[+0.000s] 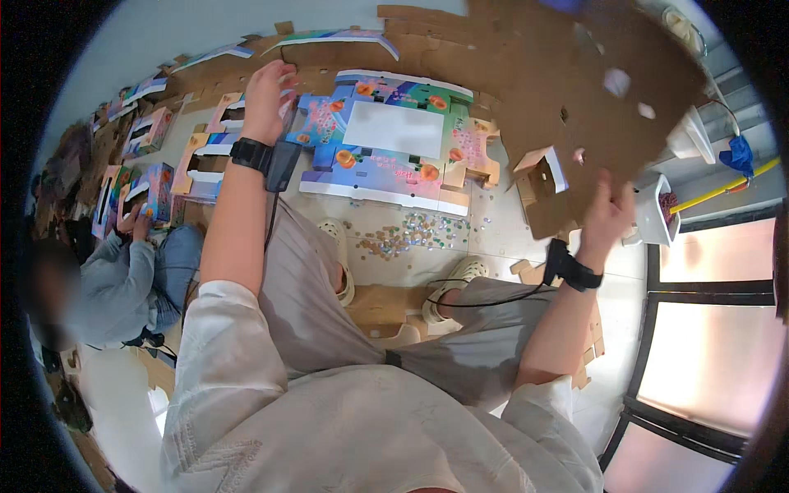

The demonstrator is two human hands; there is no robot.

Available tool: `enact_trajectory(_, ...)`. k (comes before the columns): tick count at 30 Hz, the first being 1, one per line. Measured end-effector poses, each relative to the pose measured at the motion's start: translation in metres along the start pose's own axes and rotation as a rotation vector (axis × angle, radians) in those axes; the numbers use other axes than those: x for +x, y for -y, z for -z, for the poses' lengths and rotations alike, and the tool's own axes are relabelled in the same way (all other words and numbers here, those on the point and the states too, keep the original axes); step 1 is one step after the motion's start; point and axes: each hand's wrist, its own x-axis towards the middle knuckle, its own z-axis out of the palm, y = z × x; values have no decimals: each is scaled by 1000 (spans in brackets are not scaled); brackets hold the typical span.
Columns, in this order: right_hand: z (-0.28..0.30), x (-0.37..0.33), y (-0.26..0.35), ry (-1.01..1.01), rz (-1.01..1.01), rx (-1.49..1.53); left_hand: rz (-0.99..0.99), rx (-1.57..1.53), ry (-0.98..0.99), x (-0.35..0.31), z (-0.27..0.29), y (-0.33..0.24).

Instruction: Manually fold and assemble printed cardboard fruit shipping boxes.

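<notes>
My right hand (608,212) pinches the lower edge of a large brown cardboard sheet (526,82), which is raised at a tilt on the right and has several small holes. My left hand (269,100) is lifted at the upper left, fingers loosely bent and apart, and I see nothing held in it. Close to it on the floor lies a flat printed carton blank (394,164), colourful with peach pictures and a white middle panel. A black band is strapped round each of my wrists.
Small round cut-out scraps (407,234) litter the floor before my feet. Folded open boxes (209,164) stand at the left, near a seated person (123,279) handling a box. At the right are a white plastic stool (655,209), a yellow pole (731,187) and dark-framed panels (715,345).
</notes>
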Motion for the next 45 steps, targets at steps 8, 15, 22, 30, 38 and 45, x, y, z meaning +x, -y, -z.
enact_trajectory(8, -119, -63, 11, 311, 661, -308, 676, -879, 682, -5, 16, -15)
enact_trajectory(15, -179, -151, -49, 826, 609, -359, 601, 662, 673, 7, 17, 60)
enact_trajectory(22, -207, -188, -73, 902, 446, -329, -261, 801, 511, -44, -35, 39)
enact_trajectory(30, -227, -127, -45, 743, 464, -436, -739, 717, 582, -149, -113, 3)
enact_trajectory(38, -234, -55, -23, 588, 166, -199, -696, 576, 573, -143, -128, -13)
enact_trajectory(45, -332, -150, -94, 791, 447, -425, -683, 584, 615, -134, -131, -11)
